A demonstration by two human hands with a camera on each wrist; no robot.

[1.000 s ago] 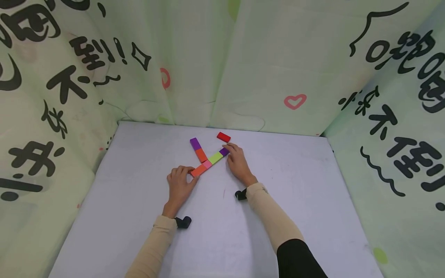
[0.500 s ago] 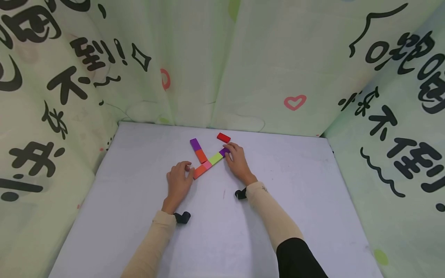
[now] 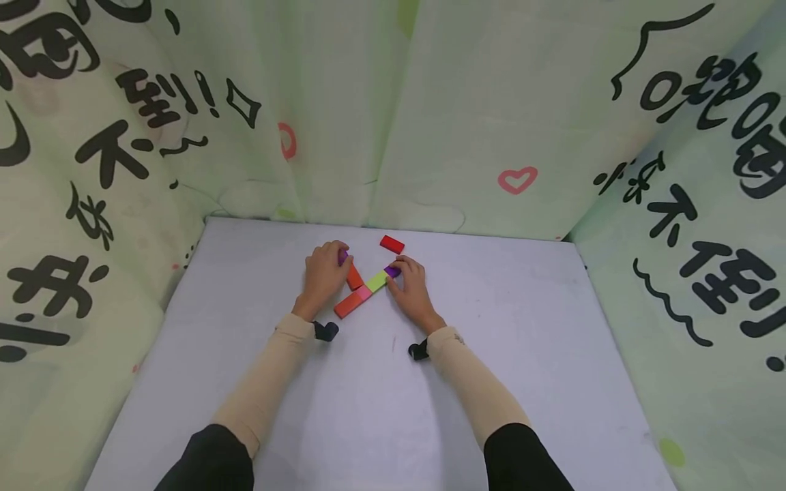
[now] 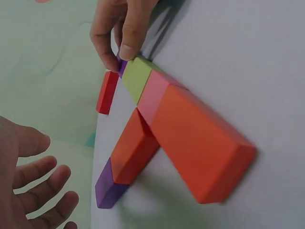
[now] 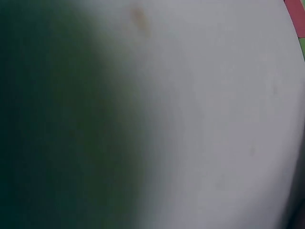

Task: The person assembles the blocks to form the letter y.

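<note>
A slanting row of blocks lies on the white table: an orange block (image 3: 348, 305), a pink block (image 3: 364, 293), a lime green block (image 3: 376, 281) and a purple block (image 3: 392, 271) at the far end. My right hand (image 3: 413, 290) pinches that purple block between thumb and fingers. A second orange block (image 3: 354, 277) branches off the row, with another purple block (image 4: 111, 186) against its outer end. Beside this branch is my left hand (image 3: 323, 276), its fingers loosely bent; the left wrist view shows a gap between them and the purple block.
A red block (image 3: 391, 244) lies apart near the back of the white table (image 3: 491, 354). Printed curtains (image 3: 454, 136) hang behind the table and along both sides. The right wrist view is mostly blurred, with a dark green shape covering its left side.
My left hand has left the near orange block and moved forward to the purple end of the branch. The right hand stays at its purple block, with its thumb slightly lower.
</note>
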